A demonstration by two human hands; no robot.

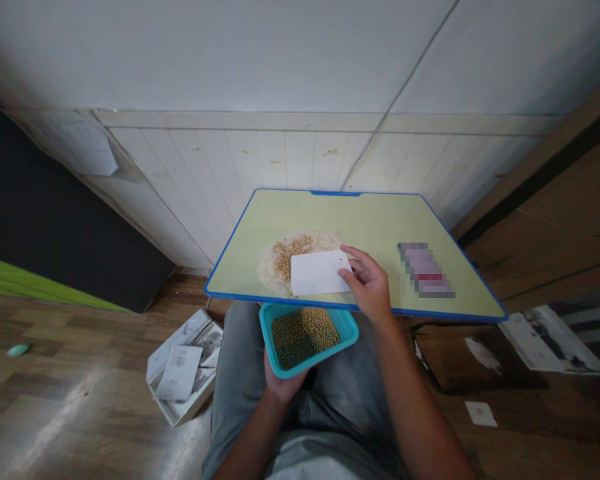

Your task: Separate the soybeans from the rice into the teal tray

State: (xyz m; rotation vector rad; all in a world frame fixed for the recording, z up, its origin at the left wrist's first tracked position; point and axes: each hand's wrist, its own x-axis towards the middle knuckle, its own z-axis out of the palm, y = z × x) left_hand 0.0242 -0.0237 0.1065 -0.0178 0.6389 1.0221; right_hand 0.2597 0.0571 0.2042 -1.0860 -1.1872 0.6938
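My right hand (367, 287) pinches a white flat card (319, 272) by its right edge; the card lies over the near side of a pile of rice and yellow beans (293, 252) on the small table (380, 223). My left hand (283, 383) holds a teal tray (347, 327) from underneath, just below the table's front edge and above my lap. The tray is filled with yellow and green beans (304, 335).
A small pixelated packet (425, 269) lies on the table's right side. An open white box with papers (183, 373) sits on the wooden floor at left, and a brown cardboard box (460, 357) and papers lie at right. A panelled wall stands behind the table.
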